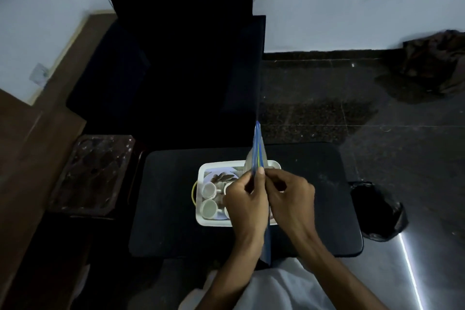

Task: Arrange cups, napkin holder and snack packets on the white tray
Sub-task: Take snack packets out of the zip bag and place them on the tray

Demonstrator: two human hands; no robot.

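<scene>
The left grip (pixel 245 199) and the right grip (pixel 292 194) both pinch one thin blue snack packet (pixel 258 151). The packet stands on its edge in the air, right above the white tray (pixel 201 219), over its right half. Only its thin side shows, so I cannot tell what is printed on it.

A far cup (pixel 208 189) and a near cup (pixel 209 209) sit inside the tray along its left side, mouths up. More cups may hide under the hands. Something brown lies at the far end of the tray, too blurry to name. No napkin holder shows. The tray sits on the dark surface (pixel 166 209).

The step looks like putting the packet down in the tray. To do it well, turn the packet flat first, so it does not flop over. The hands hide the right side of the tray, so check there for room. Go down slowly, so a corner does not knock a cup. Let go only when the packet lies inside the rim.
</scene>
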